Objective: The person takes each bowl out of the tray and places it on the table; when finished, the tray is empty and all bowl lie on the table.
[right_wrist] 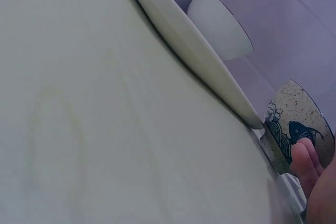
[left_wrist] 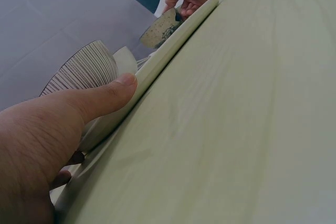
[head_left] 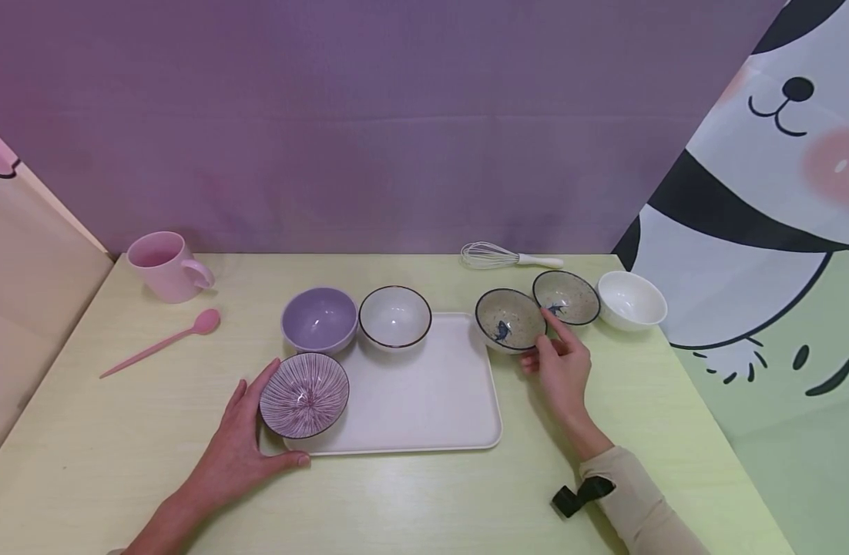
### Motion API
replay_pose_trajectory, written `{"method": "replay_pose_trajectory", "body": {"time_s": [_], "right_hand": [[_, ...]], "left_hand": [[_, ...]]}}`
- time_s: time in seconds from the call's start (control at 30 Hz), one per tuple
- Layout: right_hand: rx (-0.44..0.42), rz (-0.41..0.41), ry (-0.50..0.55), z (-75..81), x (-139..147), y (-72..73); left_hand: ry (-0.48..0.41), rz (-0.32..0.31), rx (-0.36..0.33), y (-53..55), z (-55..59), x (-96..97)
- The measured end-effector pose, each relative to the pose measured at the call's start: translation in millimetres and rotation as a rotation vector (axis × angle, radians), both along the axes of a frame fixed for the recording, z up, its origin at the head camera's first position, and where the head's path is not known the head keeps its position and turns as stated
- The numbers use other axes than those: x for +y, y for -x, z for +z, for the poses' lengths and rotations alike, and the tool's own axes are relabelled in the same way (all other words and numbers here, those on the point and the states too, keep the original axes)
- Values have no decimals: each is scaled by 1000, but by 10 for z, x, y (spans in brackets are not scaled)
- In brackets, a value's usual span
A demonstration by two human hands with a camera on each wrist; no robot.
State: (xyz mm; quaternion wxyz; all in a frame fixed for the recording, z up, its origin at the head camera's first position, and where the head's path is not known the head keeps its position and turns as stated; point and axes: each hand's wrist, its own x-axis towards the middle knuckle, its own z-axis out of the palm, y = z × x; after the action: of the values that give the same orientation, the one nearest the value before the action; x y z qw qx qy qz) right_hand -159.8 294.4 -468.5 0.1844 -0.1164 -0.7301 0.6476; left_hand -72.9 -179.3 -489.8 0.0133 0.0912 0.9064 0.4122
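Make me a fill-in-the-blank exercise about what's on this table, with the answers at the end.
The hand at the striped bowl is the person's ____ one.
The right hand touches a speckled bowl bearing a blue animal, a ____.
Altogether, there are ____ speckled bowls.
The spoon and mug are both coloured ____.
Missing words: left; fish; two; pink.
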Motion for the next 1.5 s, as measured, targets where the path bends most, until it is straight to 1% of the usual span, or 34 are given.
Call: {"method": "replay_pose_trajectory", "body": {"time_s": [0.27,0.53,0.83,1.03,1.5], "right_hand": [[16,3,32,-24,-22,52],[46,11,40,-19,-70,110],[74,7,41,-24,-111,198],[66,-9,56,-56,-122,257],[77,-14,16,-86,-135,335]], "left_hand": [[2,-6,14,8,-10,-3],[-1,-9,26,4,-24,-6],[9,-2,6,1,-6,-2],[9,0,-2,-7,7,6],[-2,-10,27,-6,-5,-3]]}}
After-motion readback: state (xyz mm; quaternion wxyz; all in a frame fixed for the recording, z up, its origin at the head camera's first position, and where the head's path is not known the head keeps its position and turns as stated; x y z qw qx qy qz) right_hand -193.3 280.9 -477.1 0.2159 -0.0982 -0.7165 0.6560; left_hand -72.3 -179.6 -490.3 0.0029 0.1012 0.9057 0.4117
